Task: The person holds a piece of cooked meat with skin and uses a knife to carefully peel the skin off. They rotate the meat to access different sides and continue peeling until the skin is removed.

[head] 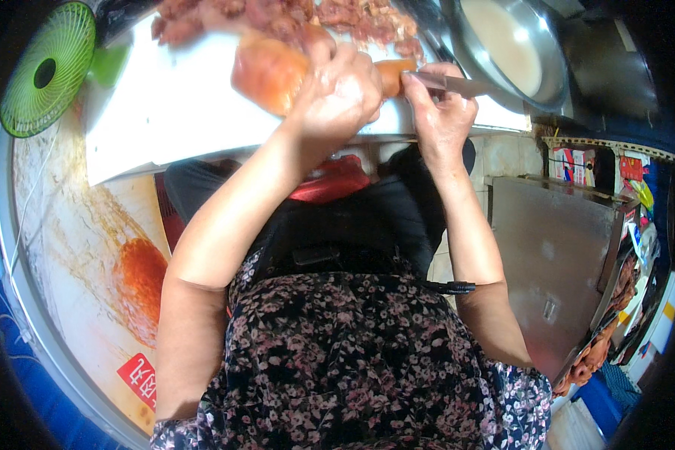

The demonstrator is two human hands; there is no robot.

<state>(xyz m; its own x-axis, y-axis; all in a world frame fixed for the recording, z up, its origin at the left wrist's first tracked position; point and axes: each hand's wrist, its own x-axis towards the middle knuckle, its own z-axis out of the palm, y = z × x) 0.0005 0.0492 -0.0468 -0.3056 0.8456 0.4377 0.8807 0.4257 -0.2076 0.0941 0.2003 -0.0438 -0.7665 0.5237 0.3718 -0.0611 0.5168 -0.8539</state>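
My left hand is wrapped around an orange-brown piece of meat, possibly a pork knuckle. Its thick, rounded end sticks out to the left of the fist, and a narrower end shows on the right. My right hand grips a knife beside that narrow end, thumb against the metal. Part of the knife is hidden by the fingers, and it is somewhat blurred. Beneath both hands lies a white board, brightly lit. Several reddish-brown meat pieces are heaped along its far side.
A steel bowl of pale, cloudy liquid stands at the far right. At the far left is a green fan. A metal cabinet is to my right, with packages and more meat beyond it. A printed panel lines the left.
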